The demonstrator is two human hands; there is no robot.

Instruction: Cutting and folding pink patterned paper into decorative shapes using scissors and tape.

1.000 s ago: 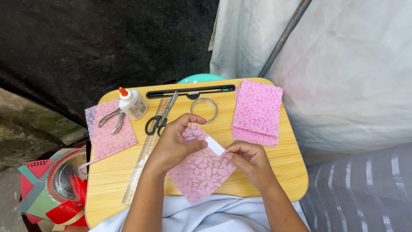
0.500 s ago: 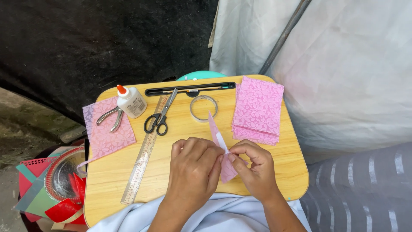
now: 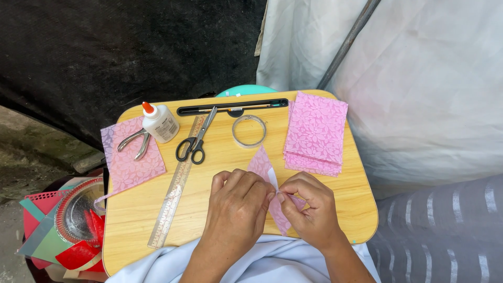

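Both hands are pinched on a folded piece of pink floral-patterned paper at the near middle of the light wooden tabletop, left hand and right hand meeting with fingers together, clamped on its fold. Just far-right of them sits a stack of matching pink sheets. Further left are a clear tape ring, black-handled scissors, a long metal ruler and a white glue bottle.

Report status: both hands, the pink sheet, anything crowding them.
Left hand and right hand both pinching the folded pink sheet on the wooden tray. Scissors, ruler, tape ring lie apart, beyond the hands.
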